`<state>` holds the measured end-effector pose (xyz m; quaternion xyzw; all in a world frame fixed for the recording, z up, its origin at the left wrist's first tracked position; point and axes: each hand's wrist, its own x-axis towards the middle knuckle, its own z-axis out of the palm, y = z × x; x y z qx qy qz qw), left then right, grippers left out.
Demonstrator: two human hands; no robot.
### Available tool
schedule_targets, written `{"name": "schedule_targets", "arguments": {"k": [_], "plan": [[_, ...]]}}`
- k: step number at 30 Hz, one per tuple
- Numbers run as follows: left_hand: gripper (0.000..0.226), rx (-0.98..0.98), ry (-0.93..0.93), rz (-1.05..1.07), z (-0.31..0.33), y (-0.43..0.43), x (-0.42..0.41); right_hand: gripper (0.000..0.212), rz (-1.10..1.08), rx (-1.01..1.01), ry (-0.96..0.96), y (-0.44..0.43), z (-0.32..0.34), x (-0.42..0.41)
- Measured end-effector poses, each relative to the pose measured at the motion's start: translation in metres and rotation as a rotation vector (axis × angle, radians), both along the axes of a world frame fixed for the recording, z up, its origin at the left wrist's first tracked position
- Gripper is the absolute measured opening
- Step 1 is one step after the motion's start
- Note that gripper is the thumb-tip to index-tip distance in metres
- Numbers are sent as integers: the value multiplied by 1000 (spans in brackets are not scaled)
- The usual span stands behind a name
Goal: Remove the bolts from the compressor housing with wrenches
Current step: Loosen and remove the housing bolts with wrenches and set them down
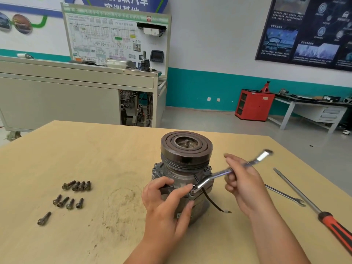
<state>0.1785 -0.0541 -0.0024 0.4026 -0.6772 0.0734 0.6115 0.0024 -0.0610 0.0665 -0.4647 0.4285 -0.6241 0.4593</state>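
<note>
A grey compressor [182, 168] stands upright on the wooden table [95, 149], its dark grooved pulley on top. My left hand [167, 201] wraps around the front of the housing and steadies it. My right hand [242, 180] grips the middle of a shiny ring wrench [221, 173]. The wrench's lower end sits on a bolt at the housing flange, right by my left fingertips. Several removed bolts [76, 185] lie loose on the table to the left, in two rows, with a single bolt [44, 218] nearer the front.
A slim open-end wrench [285, 195] and a long screwdriver with a red and black handle [314, 210] lie on the table to the right. A black wire [211, 202] hangs from the compressor. Beyond the table stand a grey training bench, a red cabinet and a workbench.
</note>
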Motion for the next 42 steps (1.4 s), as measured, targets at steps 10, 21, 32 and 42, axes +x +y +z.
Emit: {"name": "schedule_targets", "arguments": {"k": [10, 21, 32, 42], "plan": [[51, 25, 37, -10, 2, 2, -1, 35, 24, -55, -391, 38, 1, -2], [37, 30, -50, 28, 1, 1, 1, 28, -40, -220, 136, 86, -31, 35], [25, -9, -9, -3, 2, 2, -1, 23, 155, 70, 32, -18, 3, -5], [47, 23, 19, -12, 1, 2, 0, 39, -20, -112, -150, 62, -3, 9]]}}
